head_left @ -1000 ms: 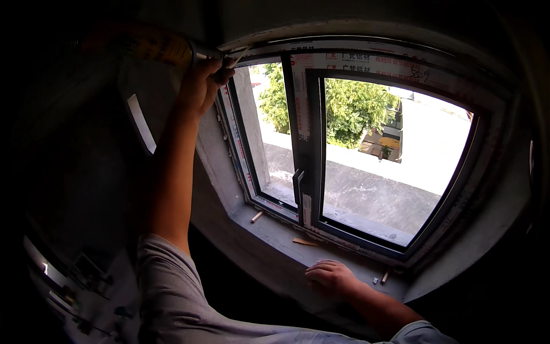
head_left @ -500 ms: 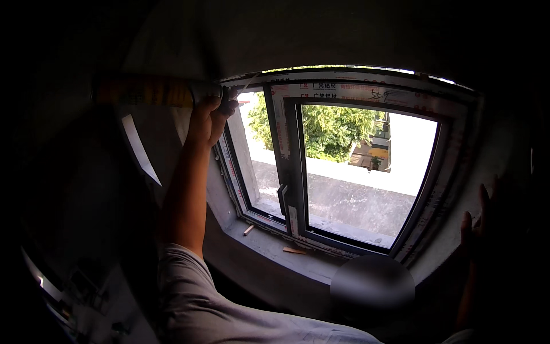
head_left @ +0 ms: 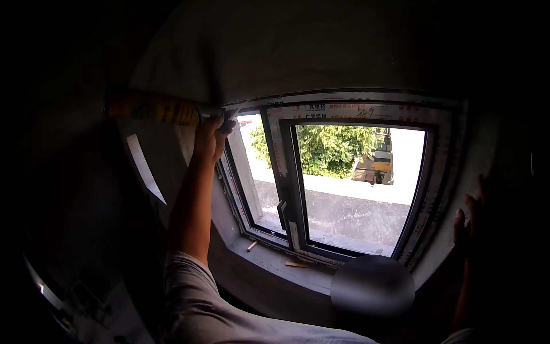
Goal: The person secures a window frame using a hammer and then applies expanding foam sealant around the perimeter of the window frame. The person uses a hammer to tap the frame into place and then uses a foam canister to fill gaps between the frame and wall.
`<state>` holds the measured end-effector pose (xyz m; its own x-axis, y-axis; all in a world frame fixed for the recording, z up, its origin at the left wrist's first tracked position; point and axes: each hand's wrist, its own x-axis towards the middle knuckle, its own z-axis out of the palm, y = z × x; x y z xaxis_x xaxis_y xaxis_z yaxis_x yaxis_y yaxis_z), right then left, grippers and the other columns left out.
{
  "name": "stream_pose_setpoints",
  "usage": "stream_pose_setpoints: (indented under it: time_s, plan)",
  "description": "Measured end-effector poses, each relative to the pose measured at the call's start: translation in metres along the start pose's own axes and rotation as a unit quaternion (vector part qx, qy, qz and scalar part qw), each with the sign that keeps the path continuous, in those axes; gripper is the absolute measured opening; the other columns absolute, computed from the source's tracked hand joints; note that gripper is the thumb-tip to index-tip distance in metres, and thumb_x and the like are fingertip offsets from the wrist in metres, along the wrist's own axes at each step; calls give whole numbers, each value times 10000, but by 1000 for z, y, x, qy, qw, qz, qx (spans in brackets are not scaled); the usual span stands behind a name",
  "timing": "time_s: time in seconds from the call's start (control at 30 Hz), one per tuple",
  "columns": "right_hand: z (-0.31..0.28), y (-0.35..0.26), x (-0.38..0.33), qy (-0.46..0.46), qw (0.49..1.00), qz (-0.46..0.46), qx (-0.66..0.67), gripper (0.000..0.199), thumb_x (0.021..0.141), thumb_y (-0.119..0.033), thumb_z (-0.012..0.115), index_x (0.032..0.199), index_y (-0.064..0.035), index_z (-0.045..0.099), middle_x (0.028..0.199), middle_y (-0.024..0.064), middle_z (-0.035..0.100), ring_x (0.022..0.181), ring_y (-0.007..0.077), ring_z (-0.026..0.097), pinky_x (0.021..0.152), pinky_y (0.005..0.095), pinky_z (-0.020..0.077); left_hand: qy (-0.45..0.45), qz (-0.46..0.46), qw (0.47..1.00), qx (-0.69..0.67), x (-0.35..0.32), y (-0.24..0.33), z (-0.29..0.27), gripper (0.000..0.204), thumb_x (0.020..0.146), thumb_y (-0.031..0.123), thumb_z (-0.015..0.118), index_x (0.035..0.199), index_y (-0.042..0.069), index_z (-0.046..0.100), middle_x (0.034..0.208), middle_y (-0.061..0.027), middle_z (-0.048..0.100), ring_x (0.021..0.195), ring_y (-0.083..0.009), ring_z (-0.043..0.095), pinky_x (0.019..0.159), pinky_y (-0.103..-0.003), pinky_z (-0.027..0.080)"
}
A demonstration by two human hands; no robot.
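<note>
My left hand is raised at the upper left, its fingers closed round the nozzle end of a spray foam can. The can, dark with yellow-orange markings, lies nearly level and points right. From its nozzle a thin pale straw reaches to the upper left corner of the window frame. My right hand is at the right in deep shade, beside the window's side wall. Its fingers are spread and nothing shows in them; I cannot tell whether it touches the wall.
The window has a dark handle on its middle post. On the sill lie a small stick and a flat wooden scrap. A blurred round patch covers part of the lower view. Dark walls surround the opening.
The window and both hands sit lower in view, as the view has tilted up. The bright slit above the frame no longer shows. My left hand still grips the can near the same corner.
</note>
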<state>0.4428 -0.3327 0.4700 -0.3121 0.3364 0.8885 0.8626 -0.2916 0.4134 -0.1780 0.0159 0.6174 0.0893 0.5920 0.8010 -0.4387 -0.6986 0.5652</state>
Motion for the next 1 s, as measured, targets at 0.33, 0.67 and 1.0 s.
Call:
stream_pose_setpoints:
  time_s: [0.33,0.67,1.0]
  plan:
    - [-3,-3,2,11,1000,8,-14,338,1106,-366,495,1194,-77,646,1627,221,521,1583,448,377,1287,647,310,-58,4,998,-33,-16,5,24,408,958,227,765,1326,84,660,1245,-142,735,1089,-259,697,929,-389,539]
    - [4,0,-2,12,1000,12,-9,325,1102,-348,491,1141,-66,647,1625,233,516,1583,467,367,1281,660,314,-60,45,996,-44,-13,-8,60,428,959,207,775,1348,69,659,1233,-152,735,1032,-236,714,950,-387,543]
    - [14,4,-5,31,999,4,15,328,1106,-366,479,1149,-77,629,1623,244,510,1579,489,359,1271,688,314,-43,55,997,-34,-16,-19,62,431,950,185,758,1353,78,650,1249,-135,727,1009,-216,720,970,-394,532]
